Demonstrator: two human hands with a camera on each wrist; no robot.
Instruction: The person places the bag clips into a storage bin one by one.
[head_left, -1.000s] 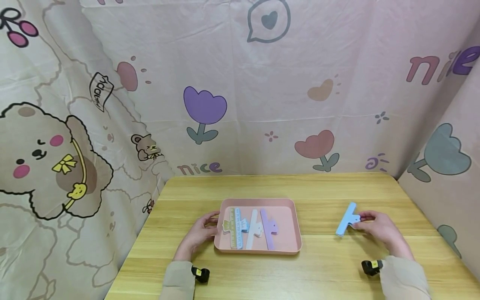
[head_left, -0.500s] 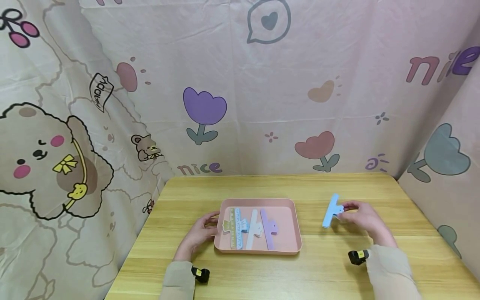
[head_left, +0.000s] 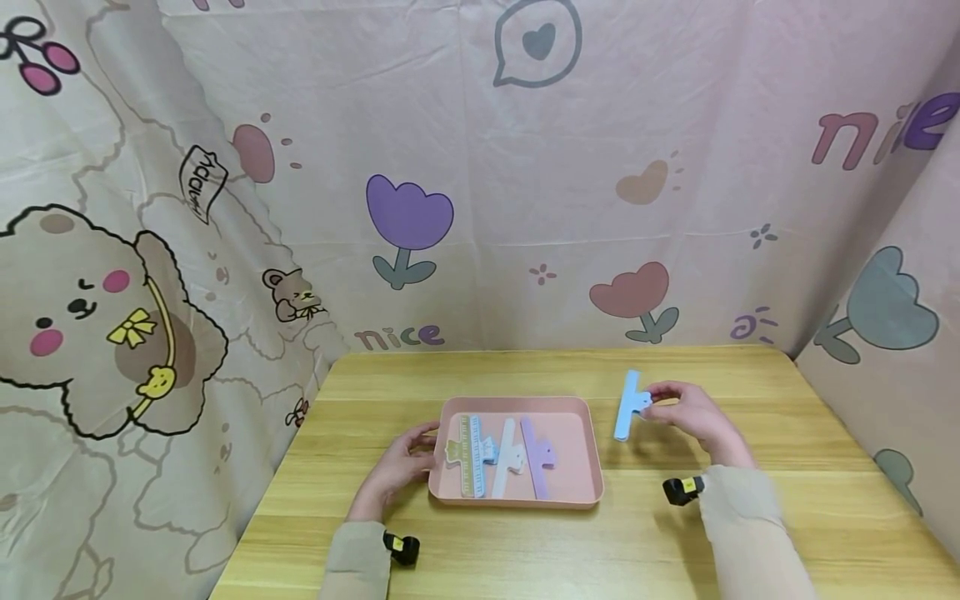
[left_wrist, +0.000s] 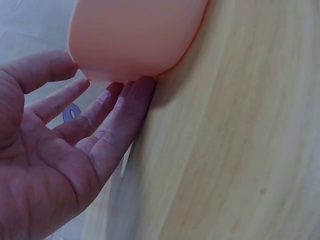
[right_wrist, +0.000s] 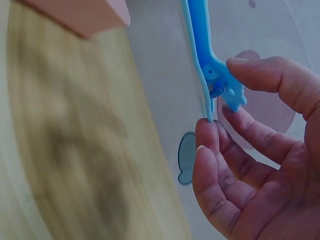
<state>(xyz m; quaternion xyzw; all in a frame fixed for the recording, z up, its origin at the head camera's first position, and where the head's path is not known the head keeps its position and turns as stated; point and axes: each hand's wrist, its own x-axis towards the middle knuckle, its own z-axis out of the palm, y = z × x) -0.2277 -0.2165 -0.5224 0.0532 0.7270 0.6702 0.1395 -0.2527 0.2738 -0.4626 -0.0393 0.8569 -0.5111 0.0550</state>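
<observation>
My right hand (head_left: 693, 414) holds a light blue bag clip (head_left: 628, 406) by its handle end, raised over the table to the right of the pink tray (head_left: 525, 503). In the right wrist view, thumb and fingers pinch the clip's handle (right_wrist: 232, 95), and its spring shows. My left hand (head_left: 402, 462) touches the tray's left end. In the left wrist view, its fingertips rest against the outer wall, the fingers fairly straight. Inside the tray lie a yellowish clip (head_left: 467, 458), a blue-and-white clip (head_left: 478, 462), a white clip (head_left: 506, 458) and a purple clip (head_left: 535, 458).
A wooden table (head_left: 525, 554) bears the tray. A printed cloth (head_left: 480, 167) hangs behind and on both sides of it. Within the tray, bare floor (head_left: 576, 454) shows right of the purple clip. Small black cameras sit at both wrists.
My right hand has carried the blue clip left and slightly away from me, closer to the tray. The left hand, tray and clips in it have stayed put.
</observation>
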